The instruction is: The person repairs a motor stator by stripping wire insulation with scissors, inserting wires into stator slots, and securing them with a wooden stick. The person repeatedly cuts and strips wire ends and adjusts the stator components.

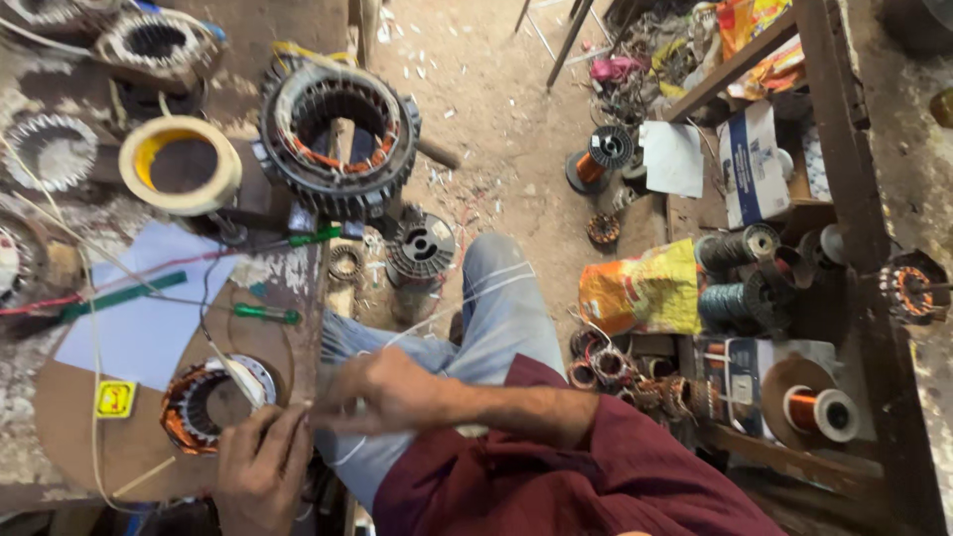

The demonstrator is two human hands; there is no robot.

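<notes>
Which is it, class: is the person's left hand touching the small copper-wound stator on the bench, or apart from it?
Touching. The head view shows the left hand with its fingertips lying against the lower right rim of the small stator, with no gap visible between them.

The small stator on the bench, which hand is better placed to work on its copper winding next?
Probably the left hand: it rests at the bench edge right beside the small stator. The right hand is farther off, past the edge, pinching a white cord.

small stator point(213, 402) on bench point(60, 437), tape roll point(181, 165) behind, large stator point(338, 139) beside
</notes>
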